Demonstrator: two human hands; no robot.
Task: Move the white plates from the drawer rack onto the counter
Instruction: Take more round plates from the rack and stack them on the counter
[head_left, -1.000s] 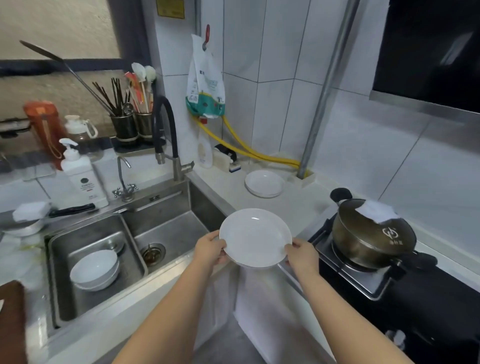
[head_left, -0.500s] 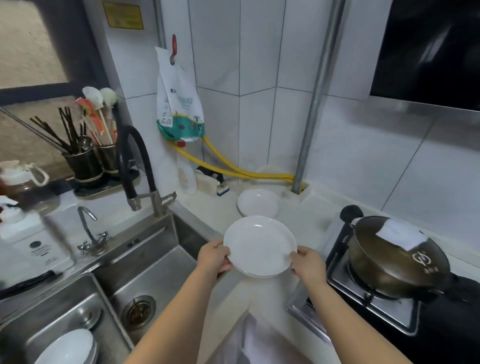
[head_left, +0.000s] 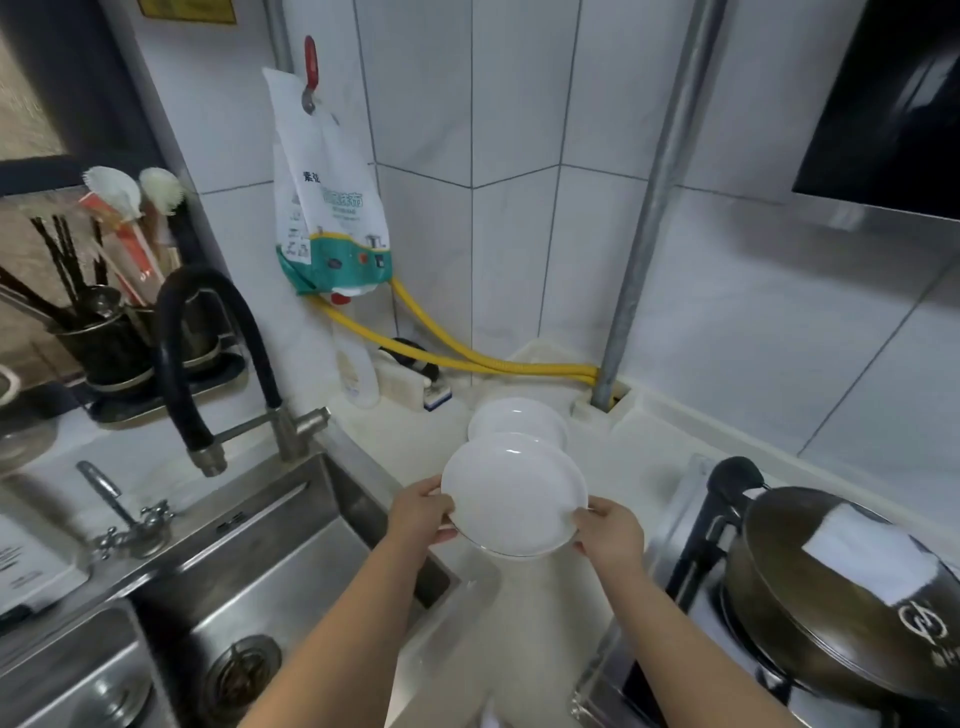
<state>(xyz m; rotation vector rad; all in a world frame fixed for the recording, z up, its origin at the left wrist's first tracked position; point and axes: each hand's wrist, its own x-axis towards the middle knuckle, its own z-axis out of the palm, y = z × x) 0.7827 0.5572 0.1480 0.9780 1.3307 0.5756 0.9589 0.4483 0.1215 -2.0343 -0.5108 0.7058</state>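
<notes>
Two hands carry one white plate (head_left: 514, 501) above the pale counter (head_left: 415, 441), between the sink (head_left: 260, 561) and the stove. The left hand (head_left: 421, 514) grips the plate's left rim, thumb over the top edge and fingers curled beneath. The right hand (head_left: 613, 535) pinches the right rim in the same manner. The plate is held roughly level, clear of the counter surface as far as the view shows.

A second white plate (head_left: 519, 418) rests on the counter just behind the held one, near the corner, where a grey pipe (head_left: 654, 208) and yellow hoses (head_left: 467, 358) meet the wall.

Step in hand, judged from this layout: set the held plate down, probably onto the resting plate. Procedure:
- Advance the plate until its centre is over the lower plate.
- Keep it level; lower evenly on both sides.
- Slide the underside fingers out only once the rims nearly meet, to avoid a drop or a pinched finger.

Keep the right elbow clear of the lidded pot (head_left: 852, 597) on the stove.
</notes>
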